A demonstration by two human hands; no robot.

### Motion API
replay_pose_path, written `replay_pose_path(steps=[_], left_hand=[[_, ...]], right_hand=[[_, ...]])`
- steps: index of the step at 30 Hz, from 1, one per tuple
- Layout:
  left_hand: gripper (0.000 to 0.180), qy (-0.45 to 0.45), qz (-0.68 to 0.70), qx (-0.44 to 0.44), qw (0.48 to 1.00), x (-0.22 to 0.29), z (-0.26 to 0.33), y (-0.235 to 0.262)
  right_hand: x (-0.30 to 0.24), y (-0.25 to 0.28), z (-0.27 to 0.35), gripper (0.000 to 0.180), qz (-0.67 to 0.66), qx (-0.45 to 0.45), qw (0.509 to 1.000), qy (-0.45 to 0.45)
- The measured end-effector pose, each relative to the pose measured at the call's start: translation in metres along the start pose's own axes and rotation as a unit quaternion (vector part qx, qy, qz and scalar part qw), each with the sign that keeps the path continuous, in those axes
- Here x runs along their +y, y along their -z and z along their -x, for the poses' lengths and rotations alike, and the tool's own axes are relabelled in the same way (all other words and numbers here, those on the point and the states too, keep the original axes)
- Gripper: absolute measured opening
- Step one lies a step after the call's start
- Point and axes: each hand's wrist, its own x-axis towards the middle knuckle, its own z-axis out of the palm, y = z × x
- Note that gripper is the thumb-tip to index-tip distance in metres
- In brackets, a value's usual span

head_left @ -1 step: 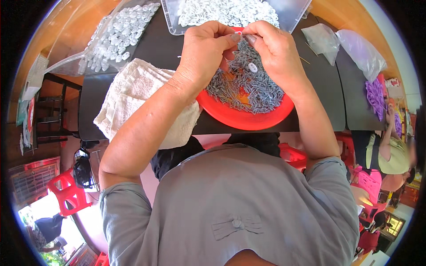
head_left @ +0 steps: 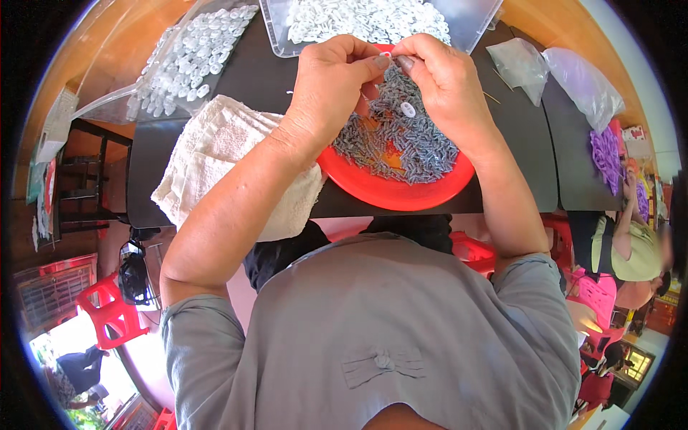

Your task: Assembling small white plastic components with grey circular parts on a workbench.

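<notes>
Above the far side of a red plate, my left hand and my right hand meet with thumbs and fingertips pinched together. Between them shows a small white plastic piece, partly covered by the fingertips. Whether a grey piece is also pinched there I cannot tell. The plate is heaped with small grey, ribbed, screw-like pieces. One white oval piece with holes lies on top of that heap, close to my right hand.
A clear bin of white pieces stands beyond the plate. To the left are a clear bag of white oval pieces and a cream cloth. Plastic bags lie right on the dark table. Another person sits far right.
</notes>
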Motion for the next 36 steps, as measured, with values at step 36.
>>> replay_pose_path(steps=[36], left_hand=[[0.016, 0.008, -0.027, 0.058, 0.998, -0.02, -0.01, 0.005]], right_hand=[[0.0, 0.028, 0.004, 0.011, 0.206, -0.206, 0.956, -0.033]])
